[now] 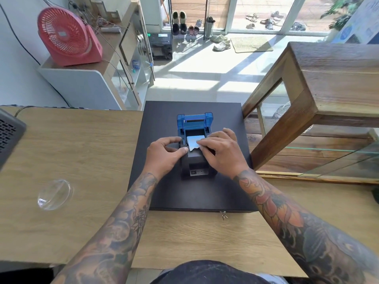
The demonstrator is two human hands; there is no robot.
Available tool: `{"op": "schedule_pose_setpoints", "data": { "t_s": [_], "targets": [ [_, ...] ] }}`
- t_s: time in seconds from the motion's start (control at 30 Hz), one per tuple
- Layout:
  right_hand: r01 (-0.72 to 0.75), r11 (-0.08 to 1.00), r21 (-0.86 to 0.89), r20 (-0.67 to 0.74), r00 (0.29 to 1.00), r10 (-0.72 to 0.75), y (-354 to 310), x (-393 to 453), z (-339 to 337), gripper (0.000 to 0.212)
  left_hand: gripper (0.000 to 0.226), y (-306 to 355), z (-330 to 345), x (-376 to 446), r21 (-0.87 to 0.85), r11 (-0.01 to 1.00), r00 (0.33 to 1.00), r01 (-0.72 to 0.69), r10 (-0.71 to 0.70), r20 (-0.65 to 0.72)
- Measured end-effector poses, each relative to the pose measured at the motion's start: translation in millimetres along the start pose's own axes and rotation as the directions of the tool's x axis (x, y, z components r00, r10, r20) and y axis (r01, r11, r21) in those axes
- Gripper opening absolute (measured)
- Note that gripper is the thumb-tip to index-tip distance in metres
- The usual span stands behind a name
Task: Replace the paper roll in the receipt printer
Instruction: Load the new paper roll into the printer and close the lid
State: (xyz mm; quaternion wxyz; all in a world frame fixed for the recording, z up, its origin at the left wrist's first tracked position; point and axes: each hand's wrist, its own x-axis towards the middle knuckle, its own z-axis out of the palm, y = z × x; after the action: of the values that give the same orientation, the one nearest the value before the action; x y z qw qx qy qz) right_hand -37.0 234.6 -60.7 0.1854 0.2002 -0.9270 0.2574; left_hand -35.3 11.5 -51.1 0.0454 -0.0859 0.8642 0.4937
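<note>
One receipt printer (pixel 196 154), black body, sits on one flat black box (pixel 184 191) with a small key (pixel 224 215) hanging at its front edge; the box rests on a light wooden desk (pixel 71 152). The printer's blue lid (pixel 194 119) stands open, tilted back, exposing the paper bay. One strip of white paper (pixel 194 142) lies out of the bay and over the printer's front top edge; its free end is ragged. The roll itself is not clearly visible inside the bay. A small label on the printer's front face is too small to read. Two bare hands, both forearms tattooed, reach in from below. Left hand (pixel 165 154): palm down on the printer's left side, fingers curled over the left edge of the bay, thumb extended to the paper's lower left corner; fingers loosely apart, not clamped on anything that I can tell. Right hand (pixel 221 152): palm down, fingers spread over the right side of the printer, fingertips pressing flat on the paper's right portion; a press, not a pinch. Also on the desk: one clear plastic dome (pixel 55 194) to the left, one dark device (pixel 10 132) at the left edge. One pink fan (pixel 67 36) stands on a shelf beyond.
</note>
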Motion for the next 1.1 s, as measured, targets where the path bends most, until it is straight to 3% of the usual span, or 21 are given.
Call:
{"op": "schedule_pose_setpoints", "data": {
  "t_s": [0.3,0.63,0.83,0.97,1.1],
  "targets": [
    [-0.006,0.989,0.15,0.079,0.997,-0.006,0.4,-5.6,-5.8,0.019,0.037,-1.0,8.4,-1.8,-0.05,0.997,0.999,0.053,-0.053,-0.006],
    [0.031,0.986,0.166,0.051,0.998,-0.04,4.3,-8.6,-7.9,0.017,0.048,12.3,13.9,-2.9,0.107,0.99,0.993,0.089,-0.079,-0.09],
    [-0.084,0.972,0.221,0.026,0.996,0.08,5.5,-12.1,-4.6,0.022,0.05,15.4,14.1,-4.6,0.13,0.988,0.991,0.087,-0.071,-0.117],
    [-0.19,0.932,0.308,-0.092,0.969,0.229,2.0,-11.3,-3.9,0.027,0.052,16.4,13.1,-6.0,0.124,0.988,0.99,0.089,-0.074,-0.12],
    [-0.256,0.881,0.398,-0.317,0.863,0.394,-0.5,16.6,-11.0,0.034,0.054,16.0,13.4,-7.6,0.119,0.989,0.99,0.089,-0.075,-0.117]
  ]
}}
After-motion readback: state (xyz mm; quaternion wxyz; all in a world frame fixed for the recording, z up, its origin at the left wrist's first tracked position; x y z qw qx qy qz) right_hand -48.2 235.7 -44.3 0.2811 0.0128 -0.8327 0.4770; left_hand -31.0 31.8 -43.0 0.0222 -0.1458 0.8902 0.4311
